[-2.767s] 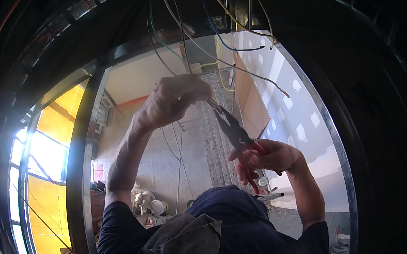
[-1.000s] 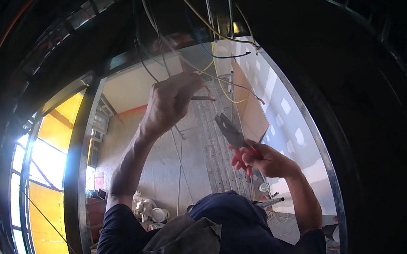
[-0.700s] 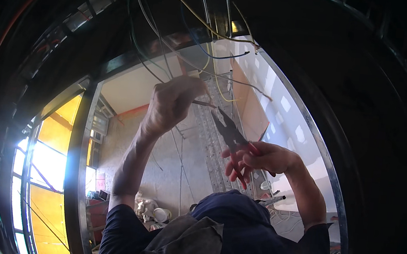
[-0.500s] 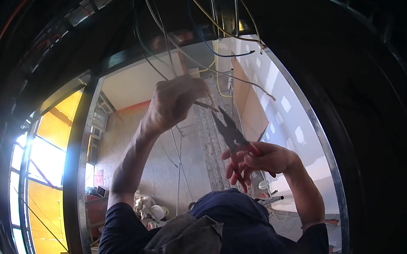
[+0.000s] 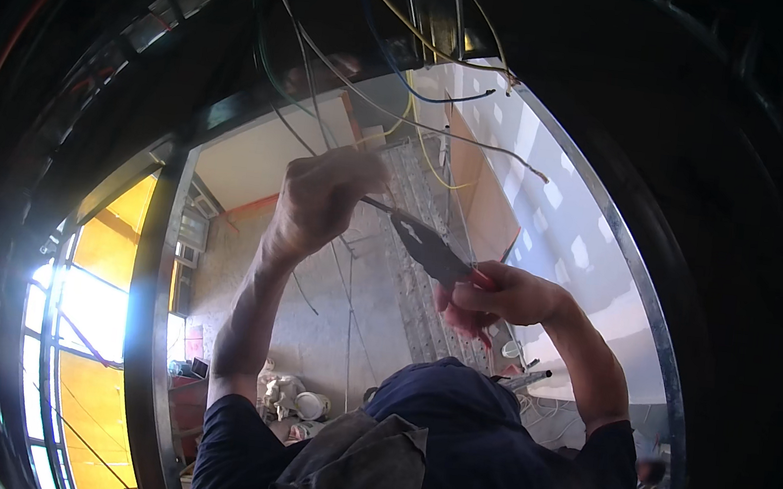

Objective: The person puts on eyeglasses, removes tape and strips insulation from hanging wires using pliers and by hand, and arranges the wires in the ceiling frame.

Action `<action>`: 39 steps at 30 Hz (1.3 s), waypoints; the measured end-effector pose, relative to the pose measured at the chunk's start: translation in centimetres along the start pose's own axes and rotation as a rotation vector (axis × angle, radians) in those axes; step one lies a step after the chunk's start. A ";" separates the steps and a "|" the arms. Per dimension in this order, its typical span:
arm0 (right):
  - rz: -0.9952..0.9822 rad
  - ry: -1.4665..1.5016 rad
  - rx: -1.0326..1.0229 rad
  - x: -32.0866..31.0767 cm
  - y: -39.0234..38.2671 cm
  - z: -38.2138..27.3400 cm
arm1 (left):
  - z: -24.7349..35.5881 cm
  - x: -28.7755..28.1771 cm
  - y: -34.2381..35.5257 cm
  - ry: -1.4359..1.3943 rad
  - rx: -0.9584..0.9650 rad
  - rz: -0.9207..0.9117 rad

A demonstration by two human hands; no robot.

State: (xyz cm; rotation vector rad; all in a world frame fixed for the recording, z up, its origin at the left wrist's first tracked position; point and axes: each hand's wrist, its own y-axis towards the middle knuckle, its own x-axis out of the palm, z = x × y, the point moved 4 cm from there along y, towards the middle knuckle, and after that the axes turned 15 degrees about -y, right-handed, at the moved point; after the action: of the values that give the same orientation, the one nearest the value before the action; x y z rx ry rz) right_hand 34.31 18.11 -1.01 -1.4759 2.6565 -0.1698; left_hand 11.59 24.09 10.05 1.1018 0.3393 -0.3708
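My right hand [image 5: 515, 296] is closed around the red handles of a pair of pliers [image 5: 433, 254]. Their dark jaws point up and left toward my other hand and look nearly closed. Pinched in my left hand [image 5: 325, 199], which is blurred by motion, is a thin wire; its short end [image 5: 376, 203] sticks out to the right and meets the tip of the pliers. Whether the jaws grip that end is hard to see. Above my hands hang a grey wire [image 5: 423, 122], a blue wire [image 5: 445, 100] and a yellow wire [image 5: 429, 158].
A dark metal frame [image 5: 150, 315] surrounds the opening I work in. Bright yellow panels [image 5: 94, 395] stand at the left. A patched white wall [image 5: 562, 253] rises at the right. Below lie a white bucket [image 5: 311, 406] and clutter on the floor.
The pliers have moved up and left, and their jaws have closed from apart. My right hand has squeezed the handles together. My left hand has shifted slightly left.
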 end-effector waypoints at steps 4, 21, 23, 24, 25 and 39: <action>0.952 -1.106 -0.164 0.7 -0.5 -2.5 | 0.3 -0.6 0.2 0.208 -0.024 0.016; 0.894 -0.562 -0.199 -0.8 -1.2 -1.8 | 0.3 -1.0 -0.2 0.138 -0.147 0.007; 0.987 -0.628 -0.244 -0.4 -0.7 -5.3 | 0.8 -1.0 0.1 0.138 -0.149 -0.011; 1.061 -0.678 -0.487 -0.1 0.0 -6.8 | 1.0 -0.5 0.5 0.125 -0.144 -0.044; 1.071 -0.677 -0.483 -0.3 1.2 -7.6 | 1.1 -0.1 0.8 0.119 -0.141 -0.051; 0.793 -0.113 -0.465 -0.6 1.9 -9.8 | -0.6 -3.0 -0.8 0.348 -0.058 0.011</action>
State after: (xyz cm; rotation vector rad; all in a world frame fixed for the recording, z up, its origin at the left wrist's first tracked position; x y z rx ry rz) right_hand 31.68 20.09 8.47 -0.3562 3.0556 0.5971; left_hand 8.49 24.68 10.50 1.1105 0.6470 -0.1561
